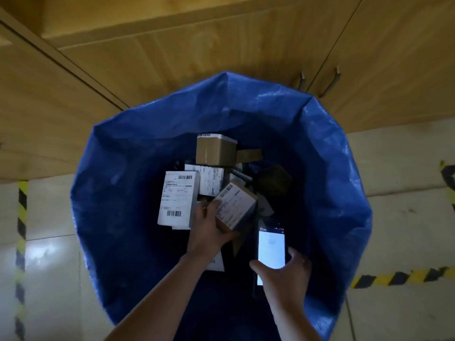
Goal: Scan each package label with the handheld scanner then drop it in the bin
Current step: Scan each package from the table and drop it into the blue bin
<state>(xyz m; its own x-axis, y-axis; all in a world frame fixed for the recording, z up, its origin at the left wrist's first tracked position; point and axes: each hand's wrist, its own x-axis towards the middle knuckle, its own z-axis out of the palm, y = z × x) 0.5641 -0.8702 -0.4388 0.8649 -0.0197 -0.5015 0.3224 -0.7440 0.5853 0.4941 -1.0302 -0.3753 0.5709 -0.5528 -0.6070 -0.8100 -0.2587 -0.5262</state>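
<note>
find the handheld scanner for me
Head view, right of centre: the handheld scanner sits in the right hand over the blue bag, just right of the labelled box the left hand holds.

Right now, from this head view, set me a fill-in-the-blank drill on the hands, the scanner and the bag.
1. The left hand grips a labelled box over the open ____ bag.
2. The right hand holds the handheld scanner to the ____ of that box.
3. The floor tape is striped black and ____.

Missing words: blue; right; yellow.
</note>
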